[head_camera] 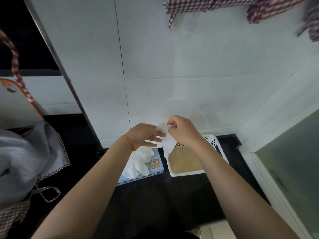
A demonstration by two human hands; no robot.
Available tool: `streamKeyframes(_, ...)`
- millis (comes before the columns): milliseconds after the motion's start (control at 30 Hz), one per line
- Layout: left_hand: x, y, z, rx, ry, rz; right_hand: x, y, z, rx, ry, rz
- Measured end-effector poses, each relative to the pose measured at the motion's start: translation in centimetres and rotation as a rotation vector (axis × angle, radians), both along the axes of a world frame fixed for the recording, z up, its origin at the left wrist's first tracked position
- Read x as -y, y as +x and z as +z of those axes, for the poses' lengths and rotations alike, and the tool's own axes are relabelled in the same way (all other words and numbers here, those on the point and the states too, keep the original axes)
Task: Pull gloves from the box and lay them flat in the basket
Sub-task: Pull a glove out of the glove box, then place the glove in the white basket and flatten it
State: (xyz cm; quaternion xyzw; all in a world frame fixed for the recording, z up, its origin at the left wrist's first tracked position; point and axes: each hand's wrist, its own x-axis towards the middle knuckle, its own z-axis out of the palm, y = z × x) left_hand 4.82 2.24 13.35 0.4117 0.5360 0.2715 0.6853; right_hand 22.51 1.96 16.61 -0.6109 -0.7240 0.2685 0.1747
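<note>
You see a white tiled wall (155, 57) behind a black counter (151, 200). A checked cloth (241, 7) hangs at the top right. On your left lies a grey towel (22, 152) with a checked apron strap (17, 66) above it.

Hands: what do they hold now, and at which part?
One glove, at its upper end: the right hand pinches it, the left hand touches it with straight fingers.
</note>
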Motion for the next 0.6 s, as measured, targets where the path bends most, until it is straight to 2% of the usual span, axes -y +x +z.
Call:
streamKeyframes(67,0.2,0.7,0.0,-0.108,0.081,-0.063,-0.4,0.1,0.1,0.009,0.006,-0.036)
streamKeyframes(200,0.0,1.9,-0.7,-0.477,0.336,-0.032,-1.0,0.1,0.4,-0.050,-0.032,-0.100)
streamKeyframes(267,-0.4,1.9,-1.0,-0.549,0.438,-0.011,-1.0,0.3,0.7,-0.121,-0.067,-0.117)
streamKeyframes(333,-0.6,1.8,-0.8,-0.462,0.471,-0.007,-1.1,0.6,1.0,-0.149,-0.061,-0.123)
streamKeyframes(433,-0.7,1.8,-0.8,-0.248,0.416,-0.069,-1.4,1.1,1.6,-0.151,0.011,-0.148)
streamKeyframes(600,-0.7,2.0,-3.1,-0.295,0.380,-0.147,-1.9,2.0,2.0,-0.215,0.026,-0.220)
